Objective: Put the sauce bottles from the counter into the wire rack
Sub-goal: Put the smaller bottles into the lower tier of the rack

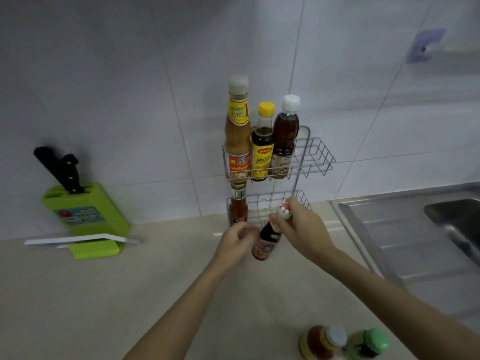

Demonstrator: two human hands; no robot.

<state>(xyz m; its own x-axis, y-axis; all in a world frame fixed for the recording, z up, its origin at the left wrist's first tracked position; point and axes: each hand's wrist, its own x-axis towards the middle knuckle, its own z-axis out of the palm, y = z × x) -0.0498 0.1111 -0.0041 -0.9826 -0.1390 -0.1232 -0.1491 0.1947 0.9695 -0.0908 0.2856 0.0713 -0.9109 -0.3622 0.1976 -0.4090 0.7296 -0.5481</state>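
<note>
Head view: my right hand (298,229) grips the dark sauce bottle (267,240) by its neck, with fingers and thumb curled round just under the red-and-white cap. The bottle is tilted, cap leaning right toward the wall and base toward me, in front of the lower tier of the wire rack (315,157). I cannot tell whether its base touches the counter (130,294). My left hand (237,239) is just beside the bottle's lower body with fingers loosely curled. It is blurred, so I cannot tell if it touches the bottle.

The rack hangs on the tiled wall at the counter's back edge. Its upper tier holds three upright bottles side by side: a tall tan sauce bottle (237,131) on the left, a yellow-capped bottle (262,149) in the middle and a white-capped brown bottle (284,141) to their right. The tier's right part is bare wire. A red sauce bottle (238,206) stands at the left of the lower tier.

Two more bottles stand near the counter's front edge, an orange-brown one (322,341) and a green-capped one (368,342), just beside each other. A green knife block (85,214) with black-handled knives (62,170) sits at the back left. The steel sink (415,229) lies along the right edge.
</note>
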